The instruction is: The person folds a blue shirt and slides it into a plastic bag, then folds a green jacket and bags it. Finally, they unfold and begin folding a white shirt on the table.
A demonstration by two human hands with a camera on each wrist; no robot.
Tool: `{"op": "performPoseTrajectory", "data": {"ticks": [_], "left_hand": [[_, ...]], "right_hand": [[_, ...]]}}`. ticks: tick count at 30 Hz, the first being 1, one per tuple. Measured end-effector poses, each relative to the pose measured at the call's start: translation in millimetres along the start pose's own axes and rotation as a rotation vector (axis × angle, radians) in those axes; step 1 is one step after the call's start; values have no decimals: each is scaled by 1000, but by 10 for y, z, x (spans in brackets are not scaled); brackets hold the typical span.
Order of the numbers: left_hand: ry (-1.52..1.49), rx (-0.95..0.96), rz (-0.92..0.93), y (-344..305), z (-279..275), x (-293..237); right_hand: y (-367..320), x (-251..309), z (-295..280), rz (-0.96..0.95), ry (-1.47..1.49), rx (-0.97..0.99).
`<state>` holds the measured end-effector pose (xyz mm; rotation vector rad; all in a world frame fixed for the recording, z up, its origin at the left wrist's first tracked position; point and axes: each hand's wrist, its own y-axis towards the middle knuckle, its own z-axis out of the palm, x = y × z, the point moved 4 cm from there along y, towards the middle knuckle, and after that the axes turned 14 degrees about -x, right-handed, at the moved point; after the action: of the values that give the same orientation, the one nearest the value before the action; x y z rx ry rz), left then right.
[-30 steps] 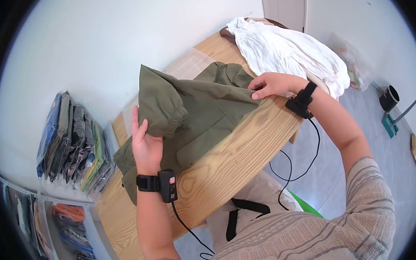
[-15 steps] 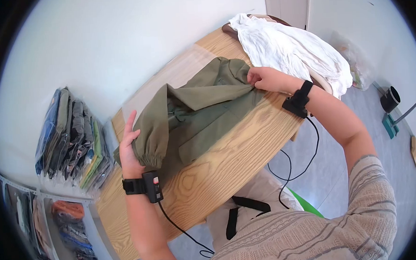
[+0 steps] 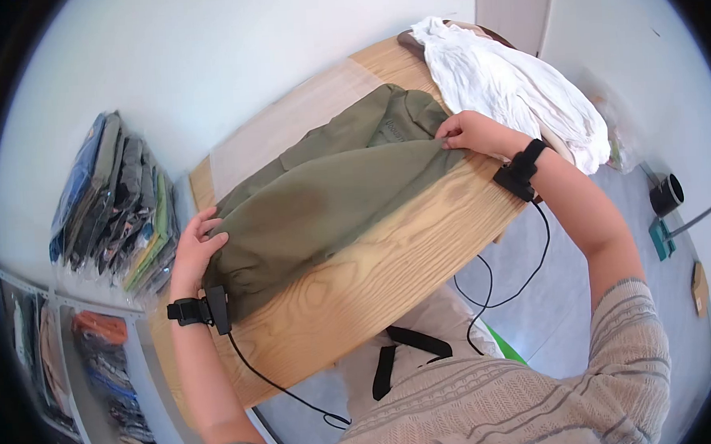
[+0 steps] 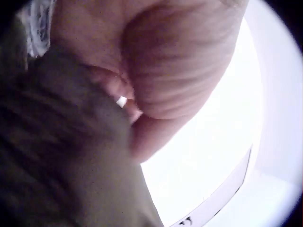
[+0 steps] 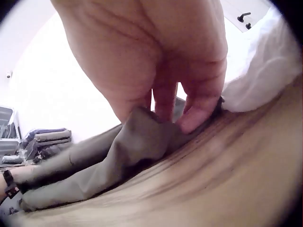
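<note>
An olive-green garment (image 3: 314, 196) lies stretched across the wooden table (image 3: 351, 282), its near side smooth and some dark lettering by its right end. At its left end the left hand (image 3: 194, 250) has its fingers bent over the edge; in the left wrist view the cloth (image 4: 71, 156) lies against the curled fingers of that hand (image 4: 161, 66). The right hand (image 3: 484, 135) pinches the garment's near right corner. Up close in the right wrist view, the thumb and fingers of the right hand (image 5: 161, 61) hold a gathered fold of the cloth (image 5: 137, 142) just above the tabletop.
A white cloth (image 3: 493, 78) is heaped at the table's far right end, over something brown. Bagged folded clothes (image 3: 113, 206) stand at the left by the wall, above shelves with more bags (image 3: 105, 356). Cables hang from both wrist cameras. A black bin (image 3: 666, 195) stands right.
The left hand has moved left and toward the person, drawing the raised, folded part of the garment out flatter. The right hand has stayed at its corner, still pinching.
</note>
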<state>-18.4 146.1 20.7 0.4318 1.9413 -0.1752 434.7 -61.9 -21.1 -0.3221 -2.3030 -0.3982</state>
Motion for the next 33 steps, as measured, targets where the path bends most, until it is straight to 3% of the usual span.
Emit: {"op": "performPoseTrajectory", "data": {"ticks": [1,7,9,17,19,21,23,25,27,30,33], "left_hand": [[259,-89,11,-28,-84,86],[400,-214,61,-464,-243,332],[473,-177,227,-525,-210,394],[452,-137,141,-524,-173,237],[-130,-90,42,-489,-226,187],[-159,-152,56,-402,-346,307],[528,-403,111,-315,-479,602],[544,-439,88,-295,-453,652],[150,-466,-278,-312,-412,675],[255,-337,-245,-552,-198,121],[87,-176,-98,-395,-123,432]], "right_hand": [[16,-23,8,-20,-5,-9],[11,-4,51,2,36,36],[24,-19,51,47,76,55],[-13,31,53,111,112,56],[-1,45,56,74,93,69],[-16,56,51,107,87,66],[12,-30,62,73,83,58],[-5,15,63,60,46,49],[-8,60,66,46,25,40],[-11,61,56,58,0,30],[-24,73,64,67,-26,70]]}}
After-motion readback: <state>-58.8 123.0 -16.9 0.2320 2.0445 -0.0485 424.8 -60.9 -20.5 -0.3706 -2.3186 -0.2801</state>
